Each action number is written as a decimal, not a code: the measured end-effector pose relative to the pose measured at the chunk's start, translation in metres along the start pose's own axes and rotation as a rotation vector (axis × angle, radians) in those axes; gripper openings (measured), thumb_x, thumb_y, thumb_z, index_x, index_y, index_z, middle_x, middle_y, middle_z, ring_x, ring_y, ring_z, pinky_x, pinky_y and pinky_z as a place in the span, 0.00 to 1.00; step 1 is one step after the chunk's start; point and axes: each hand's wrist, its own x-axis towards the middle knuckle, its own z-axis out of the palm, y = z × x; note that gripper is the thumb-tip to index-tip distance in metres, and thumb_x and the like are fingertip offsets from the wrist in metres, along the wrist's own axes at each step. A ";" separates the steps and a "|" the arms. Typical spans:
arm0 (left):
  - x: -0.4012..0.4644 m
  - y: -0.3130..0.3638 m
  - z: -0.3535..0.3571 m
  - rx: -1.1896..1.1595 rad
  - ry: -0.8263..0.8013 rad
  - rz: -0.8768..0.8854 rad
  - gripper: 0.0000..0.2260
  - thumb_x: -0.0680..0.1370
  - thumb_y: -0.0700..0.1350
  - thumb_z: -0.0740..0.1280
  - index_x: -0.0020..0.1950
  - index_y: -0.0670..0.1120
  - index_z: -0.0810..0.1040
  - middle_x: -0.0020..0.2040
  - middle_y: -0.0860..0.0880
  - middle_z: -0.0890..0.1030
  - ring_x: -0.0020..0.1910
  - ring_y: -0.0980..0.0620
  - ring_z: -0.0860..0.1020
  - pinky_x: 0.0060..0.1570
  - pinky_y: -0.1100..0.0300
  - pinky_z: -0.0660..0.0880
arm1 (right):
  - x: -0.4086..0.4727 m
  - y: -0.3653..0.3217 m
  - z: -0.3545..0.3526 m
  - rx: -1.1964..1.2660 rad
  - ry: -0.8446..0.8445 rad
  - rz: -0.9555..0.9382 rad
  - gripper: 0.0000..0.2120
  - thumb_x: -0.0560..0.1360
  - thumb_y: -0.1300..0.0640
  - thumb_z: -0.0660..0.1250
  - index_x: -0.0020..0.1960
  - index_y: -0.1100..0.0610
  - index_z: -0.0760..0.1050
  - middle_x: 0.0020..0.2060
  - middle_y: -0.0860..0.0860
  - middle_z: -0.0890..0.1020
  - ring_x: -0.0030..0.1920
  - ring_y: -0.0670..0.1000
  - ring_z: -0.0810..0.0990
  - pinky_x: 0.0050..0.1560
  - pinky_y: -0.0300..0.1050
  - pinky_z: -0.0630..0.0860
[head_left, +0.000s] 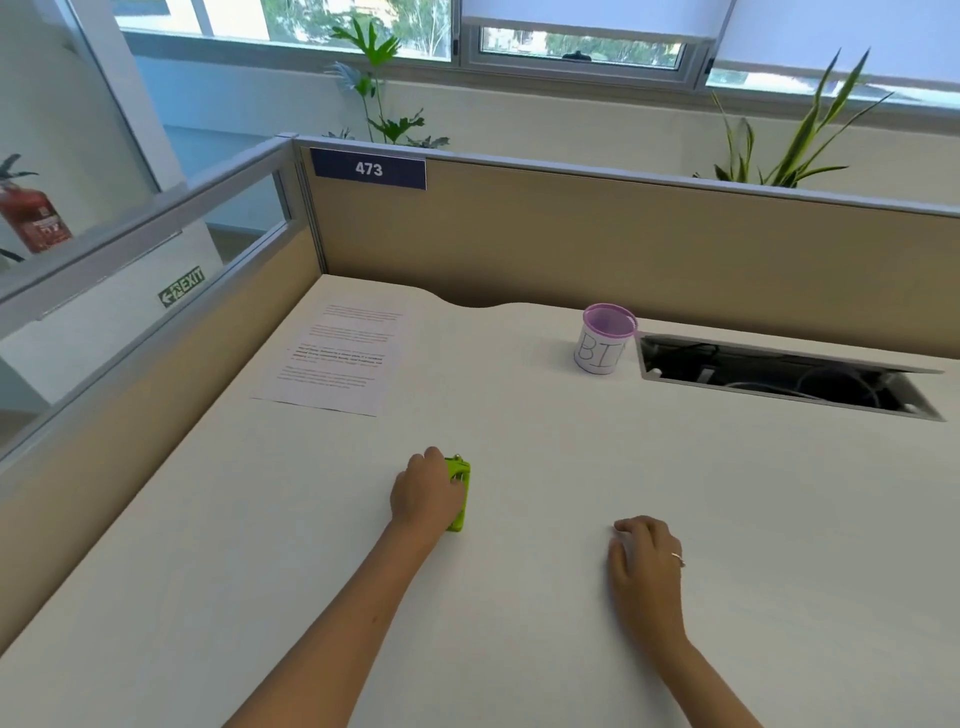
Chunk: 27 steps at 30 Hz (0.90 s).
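- The green item (460, 491) lies on the desk (519, 649), about mid-depth and a little left of centre. I can't make out what it is beyond a small, bright green oblong.
- Its long axis runs away from me, near end to far end, nearly in line with my left forearm.
- My left hand (423, 493) is on it from the left. The palm covers the item's left flank and the fingers curl over its top, so I read this as a grip and not a flat press. Only the right edge and both ends of the item show past the hand.
- My right hand (647, 558) is well apart to the right and nearer to me. It rests on the desk with loosely bent fingers and holds nothing. There is a ring (678, 560) on one finger.
- The left hand is clearly the one to work with, as the right would have to cross a wide gap.
- The cup (605, 340), lettered "BI" on its side, stands upright far off and to the right of the item, just beside the open hatch (779, 374).
- If the item is bound for that cup, I judge the carry goes forward and rightward, across my midline. The item would also need tipping on end to go in.
- A printed sheet (337, 358) lies flat at the far left, clear of that path.
- The left wrist is straight and the forearm low. The elbow is out of view.
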 end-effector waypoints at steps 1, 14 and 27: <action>-0.001 0.000 0.001 0.003 0.014 0.005 0.14 0.76 0.48 0.63 0.56 0.40 0.71 0.56 0.41 0.76 0.53 0.40 0.77 0.43 0.54 0.71 | -0.001 0.000 0.001 -0.008 0.009 -0.007 0.07 0.73 0.69 0.65 0.48 0.61 0.78 0.49 0.55 0.77 0.49 0.59 0.74 0.51 0.44 0.63; 0.013 -0.081 -0.019 -0.911 -0.319 -0.093 0.09 0.78 0.41 0.65 0.56 0.44 0.80 0.36 0.51 0.82 0.31 0.59 0.78 0.33 0.66 0.75 | -0.005 -0.003 0.000 -0.097 0.048 -0.042 0.07 0.71 0.71 0.66 0.46 0.63 0.78 0.48 0.57 0.77 0.46 0.60 0.75 0.49 0.46 0.67; 0.020 -0.100 -0.022 -1.658 -0.618 -0.110 0.14 0.75 0.46 0.61 0.48 0.45 0.86 0.49 0.43 0.86 0.45 0.51 0.85 0.40 0.62 0.82 | -0.017 -0.015 0.002 -0.172 0.075 -0.006 0.07 0.72 0.69 0.65 0.47 0.61 0.78 0.50 0.56 0.77 0.48 0.61 0.76 0.45 0.45 0.67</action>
